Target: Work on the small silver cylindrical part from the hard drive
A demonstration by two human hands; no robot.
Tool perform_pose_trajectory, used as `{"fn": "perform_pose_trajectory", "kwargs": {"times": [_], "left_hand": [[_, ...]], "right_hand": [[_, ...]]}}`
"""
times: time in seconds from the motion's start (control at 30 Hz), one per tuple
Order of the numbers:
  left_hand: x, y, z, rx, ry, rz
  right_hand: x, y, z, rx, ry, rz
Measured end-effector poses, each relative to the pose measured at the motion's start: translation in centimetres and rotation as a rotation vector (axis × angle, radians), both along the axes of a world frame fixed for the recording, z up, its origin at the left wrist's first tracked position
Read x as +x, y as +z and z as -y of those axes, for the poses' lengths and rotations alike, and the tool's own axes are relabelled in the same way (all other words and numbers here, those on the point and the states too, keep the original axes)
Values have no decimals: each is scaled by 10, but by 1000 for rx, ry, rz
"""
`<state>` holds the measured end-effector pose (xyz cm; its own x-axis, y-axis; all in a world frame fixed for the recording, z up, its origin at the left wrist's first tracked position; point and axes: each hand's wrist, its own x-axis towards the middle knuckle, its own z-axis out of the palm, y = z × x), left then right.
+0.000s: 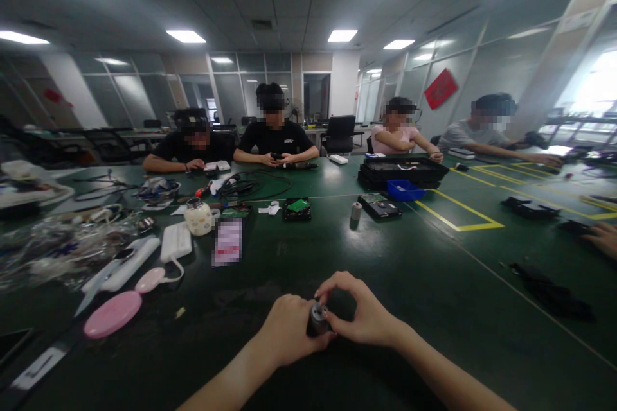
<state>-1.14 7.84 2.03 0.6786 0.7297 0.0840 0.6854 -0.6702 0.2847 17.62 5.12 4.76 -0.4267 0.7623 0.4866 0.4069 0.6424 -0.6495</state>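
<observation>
My left hand (288, 327) is wrapped round a small grey metal cylinder that looks like an electric motor (318, 316), held upright low over the table in front of me. Its end face with small holes points up. My right hand (362, 309) is curled in a ring, thumb and forefinger tips closed on the motor's top rim. Whether a tiny part sits between those fingertips cannot be made out. Farther forward, a similar silver cylinder (356, 210) stands upright on the table, beside an opened hard drive (380, 205).
On the dark green table (270, 250) lie a black part with a green board (297, 207), a phone (227, 241), a cup (197, 217), a white power bank (176, 241) and a pink oval lid (113, 314). Plastic bags crowd the left. Several people sit opposite near black trays (402, 174) and a blue bin (403, 191).
</observation>
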Motion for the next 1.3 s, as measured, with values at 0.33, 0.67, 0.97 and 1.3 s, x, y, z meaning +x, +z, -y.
{"fn": "perform_pose_trajectory", "kwargs": {"times": [0.33,0.67,0.97,1.3], "left_hand": [[0,-1,0,3,-2,-4],[0,0,0,0,-5,-3],[-1,-1,0,0,-1,3],[0,0,1,-7,4,4]], "right_hand": [[-2,-1,-1,21,-26,-8],[-1,-2,-1,30,-36,-8],[-3,-3,-1,26,-51,-3],[-3,-8,-3,41,-59,-14]]}}
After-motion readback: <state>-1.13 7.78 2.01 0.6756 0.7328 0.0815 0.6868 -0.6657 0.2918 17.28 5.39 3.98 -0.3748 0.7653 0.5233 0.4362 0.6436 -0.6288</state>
